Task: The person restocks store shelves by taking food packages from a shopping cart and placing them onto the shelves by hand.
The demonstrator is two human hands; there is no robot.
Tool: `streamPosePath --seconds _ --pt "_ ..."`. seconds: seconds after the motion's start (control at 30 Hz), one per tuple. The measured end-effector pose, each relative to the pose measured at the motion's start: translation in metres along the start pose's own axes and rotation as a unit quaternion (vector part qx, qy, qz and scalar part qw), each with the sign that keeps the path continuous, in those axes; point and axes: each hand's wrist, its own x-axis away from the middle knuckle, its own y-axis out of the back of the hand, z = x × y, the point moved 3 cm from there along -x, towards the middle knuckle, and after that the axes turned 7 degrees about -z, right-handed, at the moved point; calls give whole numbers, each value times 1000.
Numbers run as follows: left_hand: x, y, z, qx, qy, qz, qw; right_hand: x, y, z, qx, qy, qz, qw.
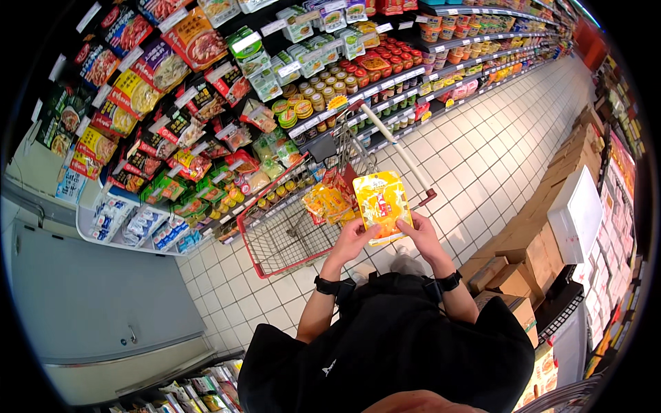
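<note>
A yellow food packet (381, 196) with red and white print is held upright before my body. My left hand (353, 239) grips its lower left corner, the thumb lying on the front. At the lower right edge my right hand (423, 237) pinches it the same way. Just beyond the packet stands a wire shopping cart (275, 242) with a red rim. Inside it, close to my left hand, lie several orange-yellow packets (326, 204) and a dark red package (339, 180), partly overlapping.
Hanging food pouches (141, 93) fill the rack at left. Shelves of jars and tubs (323, 89) run along the aisle. The cart's handle (396, 148) slants behind the packet. Cardboard boxes (530, 255) line the right side. A grey cabinet (89, 296) stands at lower left.
</note>
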Motion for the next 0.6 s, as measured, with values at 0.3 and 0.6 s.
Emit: streamPosePath --seconds 0.3,0.6 --pt "-52 -78 -4 -14 19 26 999 -6 79 32 17 46 -34 998" --pt "-150 -211 -25 -75 -42 76 993 -29 223 82 9 76 -60 995"
